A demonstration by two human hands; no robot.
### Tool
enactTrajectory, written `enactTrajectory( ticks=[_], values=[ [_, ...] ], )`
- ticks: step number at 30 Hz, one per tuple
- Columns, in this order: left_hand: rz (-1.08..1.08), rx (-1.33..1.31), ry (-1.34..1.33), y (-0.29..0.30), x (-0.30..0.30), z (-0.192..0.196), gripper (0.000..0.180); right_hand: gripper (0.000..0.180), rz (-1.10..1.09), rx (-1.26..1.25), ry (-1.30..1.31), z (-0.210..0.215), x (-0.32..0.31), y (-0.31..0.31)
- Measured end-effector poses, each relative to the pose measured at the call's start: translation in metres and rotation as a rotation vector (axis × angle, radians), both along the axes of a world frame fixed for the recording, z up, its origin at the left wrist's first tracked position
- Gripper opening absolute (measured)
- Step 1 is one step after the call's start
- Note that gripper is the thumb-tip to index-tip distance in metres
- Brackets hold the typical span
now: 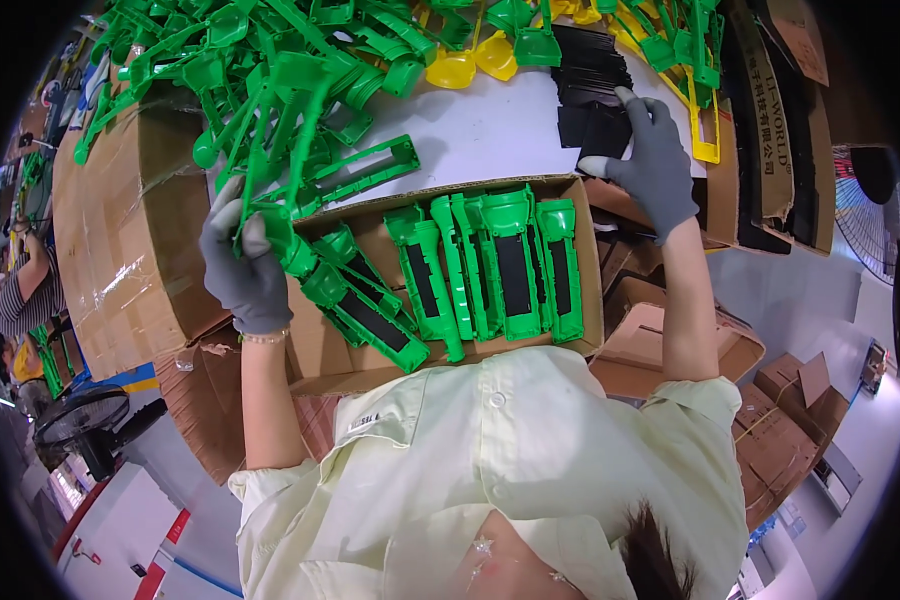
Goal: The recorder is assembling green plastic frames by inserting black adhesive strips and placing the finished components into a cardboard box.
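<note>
My left hand (245,260), in a grey glove with bare fingertips, is closed on a long green plastic housing (282,240) that points up and away. My right hand (650,160), gloved the same way, has thumb and forefinger spread at the edge of a fanned stack of flat black strips (592,75). Whether its fingertips press on the strips I cannot tell. Between my arms a cardboard box (355,208) holds several green housings (510,265) side by side, with black strips lying in their long recesses. Those at the box's left end lie tilted.
A large heap of green parts (270,60) covers the far left of the white tabletop (460,125). Yellow parts (452,68) lie among them. A big carton (110,230) stands left, other cartons (770,440) right. Beyond the left carton are a black fan (85,420) and another person (30,285).
</note>
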State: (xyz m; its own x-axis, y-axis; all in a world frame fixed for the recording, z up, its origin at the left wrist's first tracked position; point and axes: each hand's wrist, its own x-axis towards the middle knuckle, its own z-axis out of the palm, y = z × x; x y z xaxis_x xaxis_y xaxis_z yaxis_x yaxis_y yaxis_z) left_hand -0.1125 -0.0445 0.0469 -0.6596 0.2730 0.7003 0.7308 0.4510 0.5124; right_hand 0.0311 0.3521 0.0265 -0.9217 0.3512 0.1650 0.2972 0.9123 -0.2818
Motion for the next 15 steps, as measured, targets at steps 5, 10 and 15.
enactTrajectory(
  ticks=[5, 10, 15],
  values=[
    [-0.066, 0.451, -0.793, 0.022, 0.040, 0.036, 0.024, 0.092, -0.154, -0.006, -0.116, 0.001, 0.006, -0.006],
    [-0.172, 0.618, -1.284, 0.044, 0.056, 0.045, 0.043, 0.065, -0.119, -0.310, 0.198, -0.022, 0.011, 0.017],
    [-0.255, 0.716, -1.520, 0.042, 0.063, 0.029, 0.040, 0.029, -0.331, -0.735, 0.101, 0.012, 0.021, 0.028]
  ],
)
